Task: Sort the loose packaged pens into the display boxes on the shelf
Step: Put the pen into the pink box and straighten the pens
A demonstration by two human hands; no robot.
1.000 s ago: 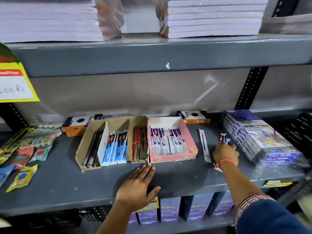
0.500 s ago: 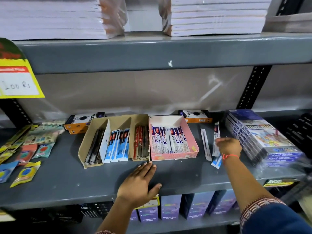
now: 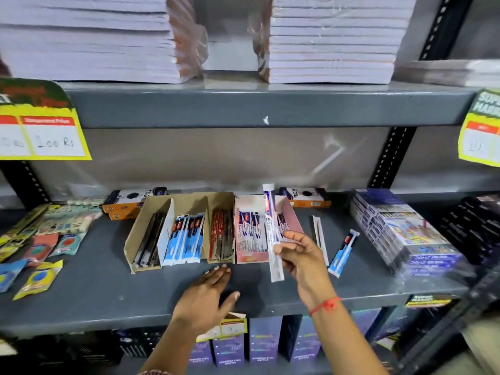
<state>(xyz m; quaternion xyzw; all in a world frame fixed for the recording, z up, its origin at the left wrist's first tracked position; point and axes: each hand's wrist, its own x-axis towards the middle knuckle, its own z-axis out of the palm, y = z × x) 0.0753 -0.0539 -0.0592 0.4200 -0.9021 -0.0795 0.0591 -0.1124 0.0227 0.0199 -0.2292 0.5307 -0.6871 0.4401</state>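
Note:
My right hand (image 3: 299, 250) holds a white and purple packaged pen (image 3: 272, 228) upright, just in front of the pink display box (image 3: 293, 220), which has matching pens inside. My left hand (image 3: 208, 296) lies flat and open on the grey shelf (image 3: 94, 299), below the brown cardboard box (image 3: 189, 200). That box holds black, blue and red pens in separate compartments. Two loose pens lie on the shelf to the right: a white one (image 3: 319, 236) and a blue one (image 3: 344, 253).
Small sachets (image 3: 40, 244) are spread at the left of the shelf. A wrapped stack of purple boxes (image 3: 400, 231) stands at the right. Two orange boxes (image 3: 308, 197) sit behind the display boxes. Notebook stacks (image 3: 330, 39) fill the shelf above, with yellow price tags (image 3: 43, 131) hanging.
My right hand picked a white and purple pen up from the shelf at the right and carried it left to the pink box. The left hand stayed flat on the shelf.

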